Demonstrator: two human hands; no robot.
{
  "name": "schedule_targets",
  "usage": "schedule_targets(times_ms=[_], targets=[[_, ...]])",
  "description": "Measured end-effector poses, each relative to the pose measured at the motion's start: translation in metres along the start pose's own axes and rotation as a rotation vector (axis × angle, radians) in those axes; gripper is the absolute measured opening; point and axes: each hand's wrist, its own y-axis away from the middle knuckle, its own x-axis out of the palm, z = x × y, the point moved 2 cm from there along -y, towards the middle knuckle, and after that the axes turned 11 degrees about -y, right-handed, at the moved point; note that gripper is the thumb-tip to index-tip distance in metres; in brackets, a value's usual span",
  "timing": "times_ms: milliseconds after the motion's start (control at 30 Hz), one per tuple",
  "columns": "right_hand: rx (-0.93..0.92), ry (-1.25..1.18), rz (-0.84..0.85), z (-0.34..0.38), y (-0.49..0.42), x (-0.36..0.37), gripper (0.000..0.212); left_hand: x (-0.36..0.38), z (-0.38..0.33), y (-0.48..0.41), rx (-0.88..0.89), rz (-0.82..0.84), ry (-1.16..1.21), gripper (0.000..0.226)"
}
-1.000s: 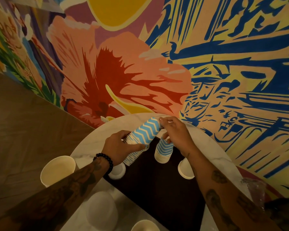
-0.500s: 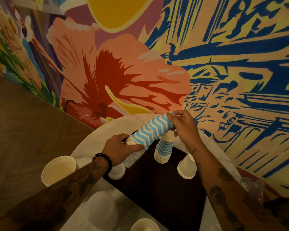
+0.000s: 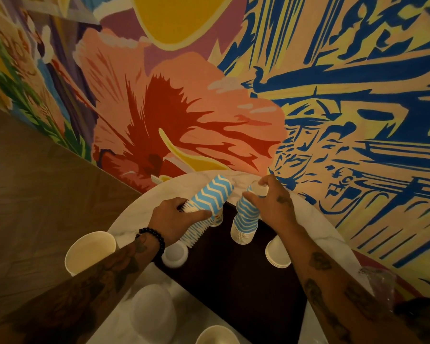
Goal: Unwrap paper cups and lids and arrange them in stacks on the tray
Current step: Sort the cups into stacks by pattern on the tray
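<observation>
A: Views?
B: One. Head camera, above and behind the fingers, facing forward and down.
A: Close?
B: Near. Forearms enter from the bottom edge; tray lies under and nearside of the fingers, mural wall just beyond them.

Left hand sits at the far left corner of the tray, fingers and thumb curled round a tilted cup stack. A beaded band circles that wrist. Right hand is over the tray's far edge, fingertips pinching the top of an upright cup stack. Both bare, tattooed forearms reach in from the tray's near side.
</observation>
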Motion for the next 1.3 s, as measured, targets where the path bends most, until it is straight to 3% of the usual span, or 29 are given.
schedule_targets(times_ms=[167,267,367,500,633,1000,1133,1300], targets=[[0.050,0.091,0.099,-0.016,0.004,0.015,0.044,-0.002,-0.001,0.002,0.001,-0.013,0.021,0.040],[0.042,0.050,0.063,-0.015,0.004,0.015,0.034,-0.001,0.001,0.002,0.002,-0.012,0.021,0.041],[0.048,-0.121,0.012,-0.002,0.002,0.011,0.027,0.002,0.001,0.001,0.014,-0.009,0.017,0.040],[0.207,-0.501,0.184,0.029,0.005,0.009,0.038,0.006,-0.004,0.001,0.048,-0.010,0.009,0.043],[0.231,-0.585,0.252,0.039,0.010,0.013,0.043,0.008,-0.007,0.003,0.110,-0.003,0.002,0.051],[0.171,-0.624,0.174,0.028,0.004,0.011,0.025,0.011,-0.003,0.000,0.172,0.063,0.020,0.075],[0.163,-0.634,0.061,0.027,-0.003,-0.003,0.018,0.012,0.001,0.000,0.138,0.043,-0.038,0.053],[0.143,-0.594,-0.131,0.022,-0.014,-0.021,0.021,0.011,0.007,-0.002,0.119,0.026,-0.033,0.078]])
